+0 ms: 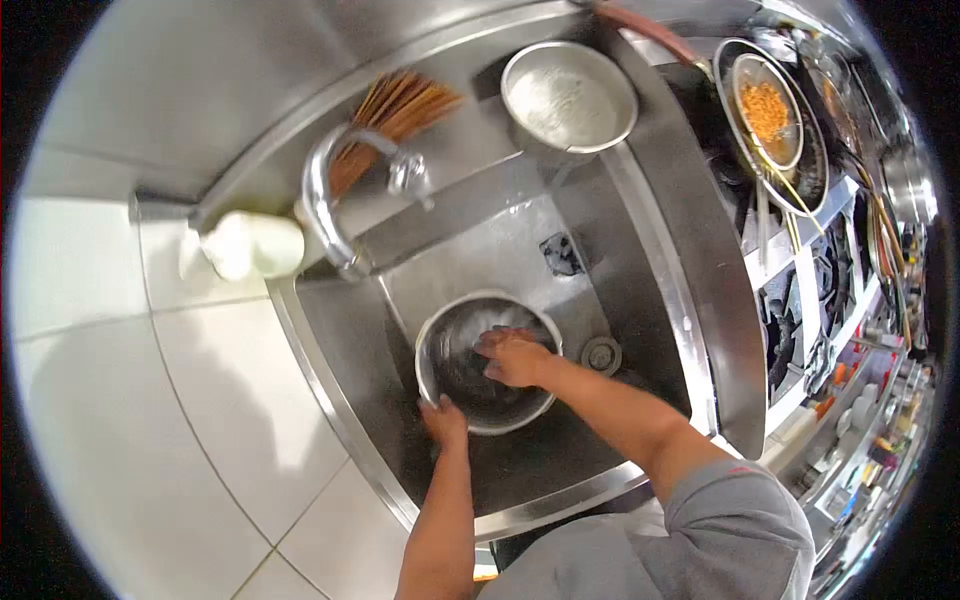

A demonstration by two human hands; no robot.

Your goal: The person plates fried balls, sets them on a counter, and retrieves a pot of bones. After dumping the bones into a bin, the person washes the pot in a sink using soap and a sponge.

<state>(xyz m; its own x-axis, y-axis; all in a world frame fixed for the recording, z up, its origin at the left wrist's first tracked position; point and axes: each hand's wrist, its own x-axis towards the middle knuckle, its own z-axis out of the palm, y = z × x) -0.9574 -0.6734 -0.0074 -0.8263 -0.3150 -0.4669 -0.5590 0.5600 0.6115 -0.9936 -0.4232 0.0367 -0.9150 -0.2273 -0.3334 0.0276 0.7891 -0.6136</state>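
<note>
A round metal bowl (440, 395) rests on the floor of the steel sink (450, 262). My left hand (443, 420) grips its near-left rim, fingers on the outer side. Inside the bowl is my right hand (515, 357), palm down, with its fingers stretched out and slightly apart over the dark inner surface. I make out nothing held in it, though the fingertips are a little blurred. Over the sink's far left corner curves a chrome faucet (322, 185); no running water shows from its spout. A drain (601, 355) lies just right of the bowl.
A second metal bowl (570, 97) stands at the sink's far right. Beside the faucet lies a bristle brush (405, 105). A pale plastic bottle (265, 245) sits on the left ledge. Right of the sink, a strainer (768, 110) with orange bits rests over a pan on the stove (800, 290).
</note>
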